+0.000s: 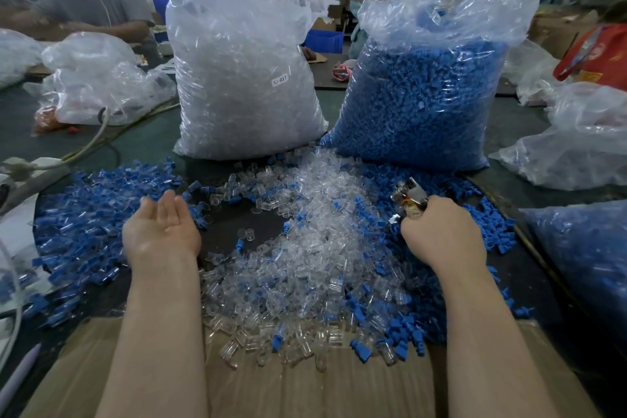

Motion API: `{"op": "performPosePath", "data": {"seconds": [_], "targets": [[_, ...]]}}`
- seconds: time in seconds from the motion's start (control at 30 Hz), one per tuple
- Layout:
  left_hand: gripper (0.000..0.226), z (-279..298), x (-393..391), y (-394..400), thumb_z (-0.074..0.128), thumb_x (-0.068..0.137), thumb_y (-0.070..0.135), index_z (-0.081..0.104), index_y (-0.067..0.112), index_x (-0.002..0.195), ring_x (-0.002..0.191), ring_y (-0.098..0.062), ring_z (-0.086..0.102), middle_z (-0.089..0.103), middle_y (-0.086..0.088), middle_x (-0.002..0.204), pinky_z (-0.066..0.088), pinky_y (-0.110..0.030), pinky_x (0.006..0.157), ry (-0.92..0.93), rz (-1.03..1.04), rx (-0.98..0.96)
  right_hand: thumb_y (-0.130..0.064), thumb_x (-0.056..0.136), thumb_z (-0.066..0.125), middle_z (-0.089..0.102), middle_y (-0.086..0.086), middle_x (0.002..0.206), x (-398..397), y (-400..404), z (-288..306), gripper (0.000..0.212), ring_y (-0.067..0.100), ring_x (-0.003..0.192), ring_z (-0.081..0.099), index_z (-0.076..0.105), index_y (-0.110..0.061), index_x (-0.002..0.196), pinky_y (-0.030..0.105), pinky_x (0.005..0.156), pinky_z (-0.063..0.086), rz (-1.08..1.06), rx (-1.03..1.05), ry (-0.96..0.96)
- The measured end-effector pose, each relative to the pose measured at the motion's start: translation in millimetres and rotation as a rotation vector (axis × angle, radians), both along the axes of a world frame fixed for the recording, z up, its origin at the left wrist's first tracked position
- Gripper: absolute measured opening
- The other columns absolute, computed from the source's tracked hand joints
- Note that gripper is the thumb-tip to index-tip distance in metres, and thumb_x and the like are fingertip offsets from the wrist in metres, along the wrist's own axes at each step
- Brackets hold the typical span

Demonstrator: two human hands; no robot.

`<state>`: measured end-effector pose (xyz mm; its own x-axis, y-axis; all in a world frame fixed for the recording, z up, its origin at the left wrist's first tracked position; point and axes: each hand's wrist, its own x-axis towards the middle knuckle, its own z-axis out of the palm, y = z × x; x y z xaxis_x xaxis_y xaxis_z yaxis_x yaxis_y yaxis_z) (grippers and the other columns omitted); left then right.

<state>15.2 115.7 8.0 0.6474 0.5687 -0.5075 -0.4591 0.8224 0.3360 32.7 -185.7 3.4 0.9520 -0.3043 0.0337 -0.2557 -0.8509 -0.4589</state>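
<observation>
Blue caps (84, 234) & clear caps (325, 200) on dk green table (146, 142), silver tool (409, 195), brown cardboard (305, 390).

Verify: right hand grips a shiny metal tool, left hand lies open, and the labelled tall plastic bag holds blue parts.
Not quite: the head view shows the labelled tall plastic bag holding clear parts. Right hand gripping the shiny metal tool and left hand open both stand.

Strewn across the dark surface (234, 224): a heap of clear plastic caps (315, 234) in the middle, loose blue plastic pieces (84, 214) to left and right. At the far side, standing side by side: a big bag of clear caps (244, 95) left, a big bag of blue pieces (424, 105) right. Along the near edge, a cardboard sheet (305, 390), partly under the heap.
</observation>
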Motion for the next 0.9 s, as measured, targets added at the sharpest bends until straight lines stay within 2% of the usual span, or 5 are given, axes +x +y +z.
{"op": "performPosePath", "data": {"seconds": [0.1, 0.23, 0.37, 0.67, 0.9], "targets": [[0.012, 6.0, 1.8, -5.9, 0.066, 0.091, 0.011, 0.068, 0.015, 0.101, 0.075, -0.005, 0.065, 0.07, 0.002, 0.086, 0.053, -0.019, 0.067, 0.282, -0.286, 0.501, -0.024, 0.086, 0.057, 0.051, 0.006, 0.077, -1.2, 0.5, 0.1, 0.016, 0.027, 0.07, 0.05, 0.052, -0.011, 0.093, 0.032, 0.057, 0.035, -0.023, -0.005, 0.015], [0.007, 6.3, 2.7, -23.7, 0.073, 0.085, 0.03, 0.07, 0.026, 0.089, 0.082, -0.01, 0.058, 0.067, 0.006, 0.087, 0.045, -0.03, 0.072, 0.596, -0.63, 1.264, -0.026, 0.086, 0.061, 0.046, 0.003, 0.072, -1.2, 0.8, -0.2, 0.019, 0.022, 0.062, 0.044, 0.049, -0.013, 0.092, 0.03, 0.053, 0.032, -0.089, -0.037, 0.047], [0.024, 0.0, 5.4, -29.1, 0.076, 0.081, 0.041, 0.062, 0.024, 0.089, 0.084, -0.017, 0.06, 0.065, 0.003, 0.086, 0.052, -0.037, 0.081, 0.883, -0.874, 1.73, -0.026, 0.085, 0.062, 0.046, 0.004, 0.072, -0.5, 1.2, -3.2, 0.02, 0.02, 0.059, 0.043, 0.047, -0.014, 0.087, 0.027, 0.048, 0.028, -0.144, -0.074, 0.058], [0.011, -5.6, 7.2, -30.0, 0.08, 0.08, 0.019, 0.07, 0.022, 0.076, 0.077, -0.017, 0.061, 0.068, 0.0, 0.083, 0.049, -0.031, 0.068, 0.895, -0.945, 1.773, -0.022, 0.083, 0.066, 0.054, 0.006, 0.068, -1.0, 6.0, -12.8, 0.022, 0.022, 0.057, 0.049, 0.049, -0.014, 0.072, 0.026, 0.047, 0.028, -0.147, -0.124, 0.117], [0.015, -2.9, 7.8, -47.3, 0.085, 0.074, 0.021, 0.07, 0.02, 0.077, 0.074, -0.015, 0.067, 0.071, 0.002, 0.074, 0.056, -0.035, 0.071, 0.633, -0.732, 1.702, -0.021, 0.084, 0.064, 0.053, 0.006, 0.069, -2.0, 10.5, -9.3, 0.022, 0.022, 0.058, 0.049, 0.049, -0.013, 0.072, 0.027, 0.047, 0.029, -0.128, -0.11, 0.124]]}}
